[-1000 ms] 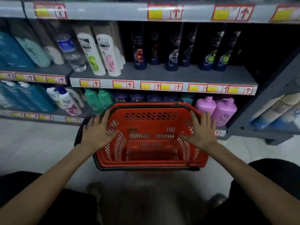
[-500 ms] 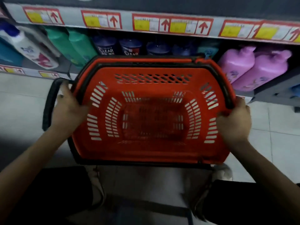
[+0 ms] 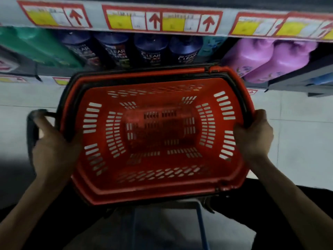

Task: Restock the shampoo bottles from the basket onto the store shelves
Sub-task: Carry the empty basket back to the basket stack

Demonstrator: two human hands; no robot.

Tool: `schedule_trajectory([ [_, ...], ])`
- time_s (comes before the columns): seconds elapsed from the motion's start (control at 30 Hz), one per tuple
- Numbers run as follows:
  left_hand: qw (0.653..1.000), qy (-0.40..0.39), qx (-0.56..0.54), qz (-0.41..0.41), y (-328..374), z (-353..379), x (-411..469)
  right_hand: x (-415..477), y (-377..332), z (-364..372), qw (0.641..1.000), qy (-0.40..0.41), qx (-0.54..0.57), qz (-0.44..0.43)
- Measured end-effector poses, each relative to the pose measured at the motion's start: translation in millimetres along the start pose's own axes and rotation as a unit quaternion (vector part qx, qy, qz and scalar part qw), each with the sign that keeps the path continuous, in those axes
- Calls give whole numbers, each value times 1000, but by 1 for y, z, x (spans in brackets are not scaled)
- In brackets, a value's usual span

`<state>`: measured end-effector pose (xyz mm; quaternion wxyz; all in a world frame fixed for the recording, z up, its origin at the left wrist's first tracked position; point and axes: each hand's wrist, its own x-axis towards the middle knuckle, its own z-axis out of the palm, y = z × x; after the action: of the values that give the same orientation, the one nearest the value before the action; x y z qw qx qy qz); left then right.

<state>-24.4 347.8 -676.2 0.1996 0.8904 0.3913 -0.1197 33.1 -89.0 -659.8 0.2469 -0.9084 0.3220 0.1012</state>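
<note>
Showing as hard red plastic, the basket [image 3: 156,179], slotted walls, slightly glossy on the rim. Looking like matt black plastic, the handle [image 3: 31,130]. Shining softly, smooth plastic of the purple bottles [image 3: 266,60] and the dark blue bottles [image 3: 151,49]. Appearing as printed paper, the price labels [image 3: 162,21]. Reflecting faintly, the smooth pale floor [image 3: 297,141].

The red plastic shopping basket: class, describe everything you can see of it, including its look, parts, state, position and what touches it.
The red plastic shopping basket has slotted walls and floor, a dark rim band and a black handle hanging out on its left. No bottles are visible inside. It is held in front of the lower shelf, its opening facing the camera. The left hand grips its left rim, the right hand its right rim. The picture is motion-blurred.
</note>
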Motion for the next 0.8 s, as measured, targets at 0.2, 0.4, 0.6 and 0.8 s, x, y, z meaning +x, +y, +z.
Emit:
schedule_trajectory([
  [0.2, 993, -90, -68, 25, 52, -65, -55, -32, -17, -63, 992, 4, 43, 116],
  [0.4, 975, -202, -8, 94, 99, -186, -109, -95, -24, -190, 986, 7, 34, 162],
  [0.6, 946, -271, 41, 173, 151, -283, -171, -172, 2, -325, 975, 37, 53, 213],
  [0.8, 882, -341, 18, 325, 244, -327, -254, -262, 60, -452, 947, 121, 113, 275],
])
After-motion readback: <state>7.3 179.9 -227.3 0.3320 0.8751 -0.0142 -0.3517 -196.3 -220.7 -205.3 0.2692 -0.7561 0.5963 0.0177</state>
